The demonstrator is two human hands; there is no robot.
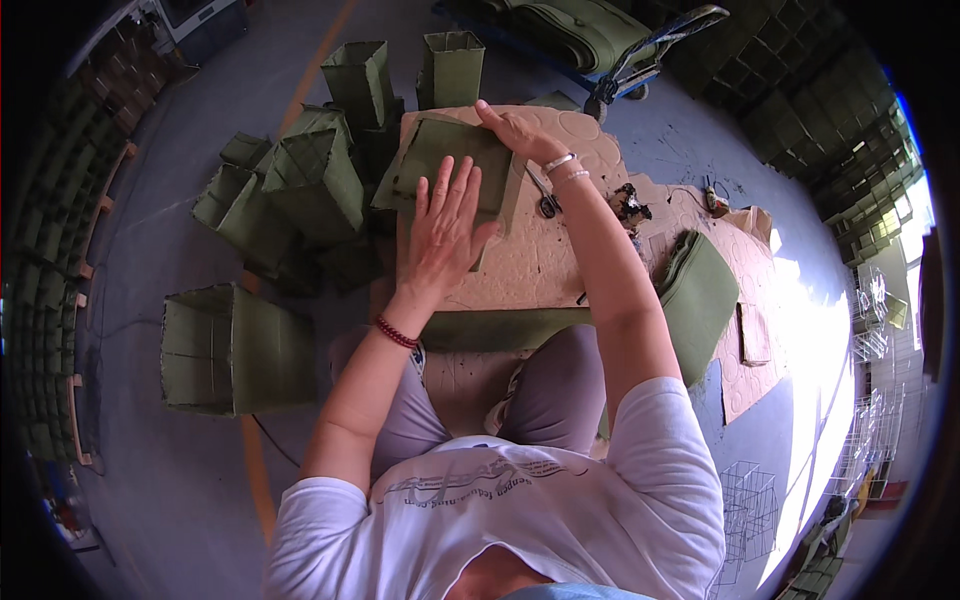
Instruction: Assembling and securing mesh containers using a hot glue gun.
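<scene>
A flat-topped green fabric piece point(430, 150) lies on the cardboard-covered work surface in front of me. My left hand point(440, 230) is open and lies flat on it, palm down with the fingers stretched out. At its far right edge, my right hand point(522, 135) rests with its fingers extended; the underside of that hand is hidden. Black-handled scissors point(546, 202) lie on the cardboard just right of the green piece. The cardboard point(520, 260) is marked with round outlines.
Several open green boxes point(315, 180) stand at the left, with one box point(235, 350) nearer me. Folded green fabric point(700, 295) leans at the right. A blue cart point(590, 80) carries green sheets at the back. Wire frames point(745, 510) stand at the lower right.
</scene>
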